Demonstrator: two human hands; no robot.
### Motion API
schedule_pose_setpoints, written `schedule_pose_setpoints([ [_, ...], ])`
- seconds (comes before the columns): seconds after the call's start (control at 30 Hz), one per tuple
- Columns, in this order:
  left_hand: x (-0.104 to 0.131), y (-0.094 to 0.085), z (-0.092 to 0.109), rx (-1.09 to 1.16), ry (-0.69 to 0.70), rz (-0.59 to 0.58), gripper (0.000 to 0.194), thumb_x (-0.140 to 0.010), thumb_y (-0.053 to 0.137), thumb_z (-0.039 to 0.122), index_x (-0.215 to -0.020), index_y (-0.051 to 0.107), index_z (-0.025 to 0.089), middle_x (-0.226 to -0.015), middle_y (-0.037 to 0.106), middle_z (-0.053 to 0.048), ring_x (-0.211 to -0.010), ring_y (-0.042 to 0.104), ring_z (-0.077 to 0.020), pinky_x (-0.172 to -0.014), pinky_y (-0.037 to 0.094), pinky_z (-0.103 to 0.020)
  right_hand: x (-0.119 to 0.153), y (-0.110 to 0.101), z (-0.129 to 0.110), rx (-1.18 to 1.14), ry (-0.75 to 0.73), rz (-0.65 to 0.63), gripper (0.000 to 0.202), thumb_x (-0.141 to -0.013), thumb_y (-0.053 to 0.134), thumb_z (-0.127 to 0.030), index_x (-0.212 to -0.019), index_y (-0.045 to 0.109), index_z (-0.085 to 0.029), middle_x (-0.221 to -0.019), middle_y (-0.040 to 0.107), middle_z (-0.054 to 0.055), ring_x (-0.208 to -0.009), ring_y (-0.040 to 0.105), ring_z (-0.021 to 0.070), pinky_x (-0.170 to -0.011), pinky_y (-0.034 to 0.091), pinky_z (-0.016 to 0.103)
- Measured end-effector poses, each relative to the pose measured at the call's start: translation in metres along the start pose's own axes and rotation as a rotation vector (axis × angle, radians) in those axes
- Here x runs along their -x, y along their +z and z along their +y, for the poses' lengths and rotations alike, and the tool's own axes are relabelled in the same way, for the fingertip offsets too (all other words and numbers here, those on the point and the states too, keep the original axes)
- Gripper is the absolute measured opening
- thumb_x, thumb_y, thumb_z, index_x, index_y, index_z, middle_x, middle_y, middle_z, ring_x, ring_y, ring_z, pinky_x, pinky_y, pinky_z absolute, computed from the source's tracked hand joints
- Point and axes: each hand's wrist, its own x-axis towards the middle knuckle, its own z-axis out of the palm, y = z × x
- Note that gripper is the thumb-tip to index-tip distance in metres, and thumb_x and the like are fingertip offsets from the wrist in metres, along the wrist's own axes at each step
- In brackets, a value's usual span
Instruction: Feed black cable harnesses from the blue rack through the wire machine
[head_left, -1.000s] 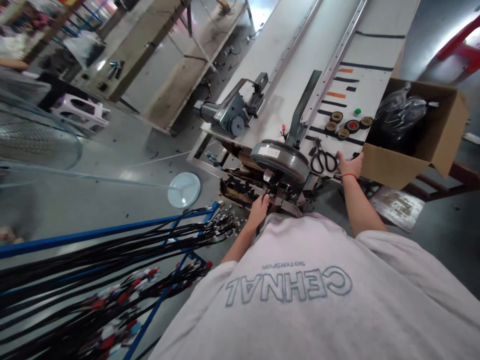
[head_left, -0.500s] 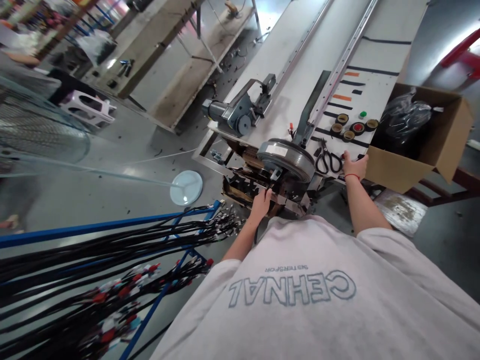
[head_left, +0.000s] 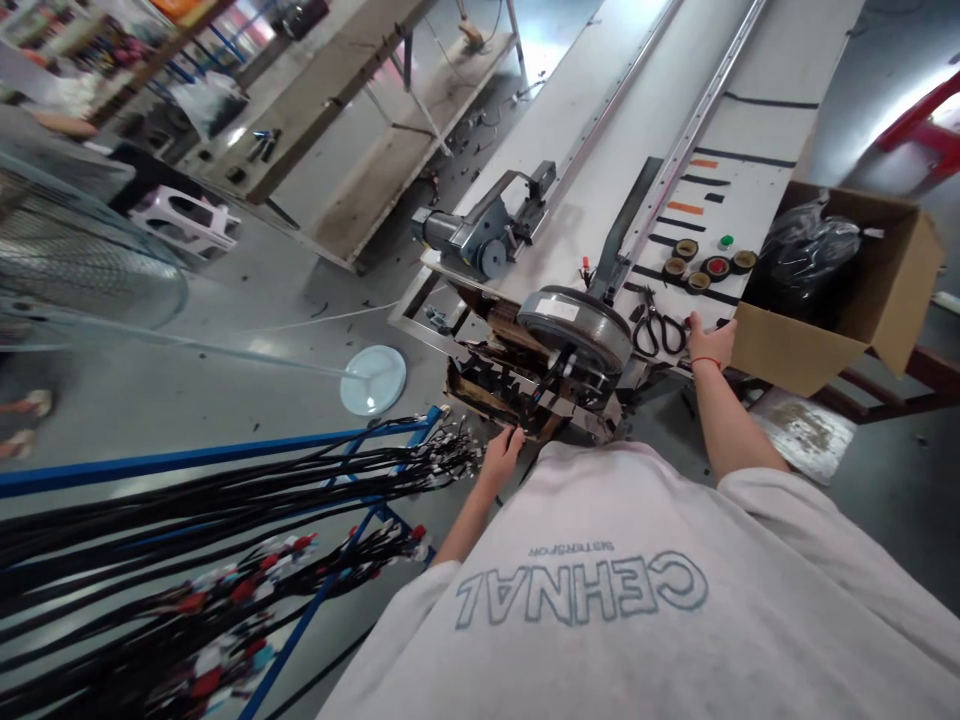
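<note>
The long white table [head_left: 660, 110], with two metal rails along it, ran from the person's body away to the upper right. Beyond it to the left stood a brown workbench [head_left: 300, 110] with a lower shelf. Nearer, on the left, a blue rack [head_left: 225, 454] carried many black cables [head_left: 225, 505] with white and red connectors. A mesh-caged floor fan [head_left: 82, 250] stood behind the rack, its pale round base [head_left: 373, 380] on the floor. To the right of the table, a cardboard box [head_left: 795, 350] held a clear plastic bag [head_left: 817, 240] over dark contents.

At the table's near end sat a motor unit [head_left: 472, 240] and, closer to the person, a grey round drum [head_left: 574, 322] bearing a white label. Below and left of the drum was a low carton [head_left: 480, 392] with dark scraps in it. A dark cable bundle [head_left: 551, 380] slanted from the drum's underside toward the left hand [head_left: 501, 460], whose fingertips were near the carton's corner; thumb and forefinger were close together, but whether that grip pinched anything could not be told.

The right hand [head_left: 712, 342] lay at the table's near right corner, thumb apart from the fingers; whether its grip clasped anything could not be told. Just beside it lay black-handled scissors [head_left: 656, 325], then five tape rolls [head_left: 699, 282], orange strips [head_left: 686, 208] and a small green piece [head_left: 726, 242].
</note>
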Motion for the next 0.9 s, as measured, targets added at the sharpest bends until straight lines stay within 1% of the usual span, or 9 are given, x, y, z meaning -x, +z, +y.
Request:
schedule_pose_setpoints([
  [0.07,-0.001,0.002,0.001,0.024,0.014,0.040,0.048,-0.093,0.032,0.055,-0.075,0.056,0.018,-0.065,0.057,-0.001,-0.062,0.052,-0.0141,-0.063,0.041,-0.025,0.001,-0.001,-0.001,0.012,-0.004,-0.013,0.089,-0.089,0.036,-0.071,-0.149,0.020,-0.008,-0.140,0.042,0.028,-0.127,0.045,0.0386,-0.099,0.040,0.048],
  [0.13,-0.009,0.004,0.008,0.052,0.023,0.051,0.049,-0.093,0.031,0.055,-0.074,0.056,0.018,-0.066,0.058,-0.002,-0.064,0.053,-0.0140,-0.064,0.041,-0.025,0.002,-0.003,-0.002,0.016,-0.001,-0.025,0.089,-0.089,0.034,-0.071,-0.149,0.018,-0.008,-0.140,0.042,0.028,-0.128,0.044,0.0388,-0.100,0.040,0.049],
  [0.3,-0.031,0.007,0.034,0.091,0.045,-0.010,0.048,-0.092,0.034,0.056,-0.077,0.057,0.017,-0.060,0.051,0.001,-0.059,0.048,-0.0128,-0.058,0.038,-0.024,0.004,-0.005,-0.002,0.008,0.006,-0.019,0.088,-0.087,0.036,-0.072,-0.150,0.020,-0.012,-0.141,0.042,0.026,-0.130,0.044,0.0378,-0.100,0.042,0.049],
  [0.4,-0.037,0.013,0.044,0.056,0.077,-0.022,0.047,-0.092,0.034,0.056,-0.075,0.055,0.018,-0.059,0.049,0.002,-0.059,0.047,-0.0124,-0.059,0.037,-0.024,0.004,-0.003,-0.001,-0.024,0.016,0.014,0.088,-0.086,0.042,-0.070,-0.148,0.025,-0.011,-0.140,0.044,0.026,-0.127,0.047,0.0384,-0.100,0.042,0.049],
  [0.47,-0.040,0.019,0.047,0.063,0.071,-0.032,0.048,-0.093,0.031,0.056,-0.072,0.052,0.018,-0.057,0.046,0.003,-0.057,0.045,-0.0119,-0.058,0.035,-0.024,0.004,-0.002,-0.001,-0.053,0.022,0.037,0.088,-0.085,0.048,-0.068,-0.147,0.029,-0.009,-0.138,0.046,0.026,-0.124,0.049,0.0387,-0.101,0.041,0.050],
  [0.57,-0.042,0.024,0.046,0.130,0.029,-0.035,0.052,-0.093,0.027,0.060,-0.070,0.049,0.019,-0.054,0.040,0.004,-0.053,0.040,-0.0114,-0.055,0.033,-0.024,0.003,-0.001,0.000,-0.079,0.030,0.050,0.088,-0.083,0.052,-0.067,-0.146,0.030,-0.010,-0.139,0.046,0.025,-0.123,0.050,0.0386,-0.101,0.040,0.052],
  [0.67,-0.041,0.024,0.045,0.180,-0.005,-0.009,0.055,-0.092,0.027,0.064,-0.070,0.049,0.019,-0.054,0.039,0.004,-0.051,0.038,-0.0108,-0.053,0.031,-0.024,0.001,0.001,0.002,-0.107,0.025,0.052,0.087,-0.084,0.052,-0.068,-0.146,0.030,-0.011,-0.138,0.046,0.025,-0.124,0.050,0.0382,-0.101,0.039,0.053],
  [0.83,-0.036,0.026,0.051,0.220,-0.018,-0.066,0.052,-0.091,0.029,0.063,-0.072,0.049,0.019,-0.052,0.037,0.005,-0.048,0.035,-0.0102,-0.049,0.029,-0.023,-0.002,0.004,0.003,-0.139,0.019,0.059,0.089,-0.082,0.058,-0.065,-0.146,0.031,-0.009,-0.137,0.046,0.026,-0.125,0.048,0.0391,-0.101,0.039,0.054],
  [0.9,-0.034,0.028,0.054,0.205,-0.024,-0.056,0.050,-0.091,0.030,0.061,-0.071,0.050,0.019,-0.052,0.038,0.005,-0.049,0.037,-0.0107,-0.050,0.031,-0.023,-0.003,0.005,0.003,-0.146,0.021,0.056,0.087,-0.082,0.059,-0.063,-0.145,0.031,-0.009,-0.137,0.046,0.026,-0.125,0.048,0.0394,-0.101,0.039,0.054],
])
